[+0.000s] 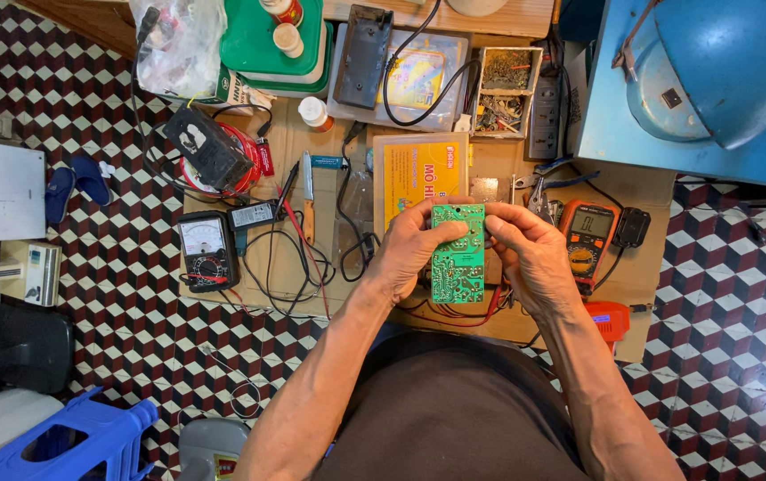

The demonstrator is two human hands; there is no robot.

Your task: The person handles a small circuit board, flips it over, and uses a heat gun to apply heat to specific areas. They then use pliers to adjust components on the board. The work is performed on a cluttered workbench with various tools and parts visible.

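Note:
A green circuit board [457, 254] is held upright between both hands, solder side toward me, above a sheet of cardboard [641, 267] on the floor. My left hand [409, 249] grips its left edge, thumb on the upper face. My right hand [530, 254] grips the right edge, fingers curled near the top corner. Red and black wires [463, 319] hang below the board.
An orange digital multimeter [586, 239] lies right of the hands, an analog meter [207, 249] to the left. A knife [308, 191], cables, a yellow-lidded box [418, 169], a parts tray [505, 93] and a blue machine [703, 80] surround. A blue stool [71, 441] stands lower left.

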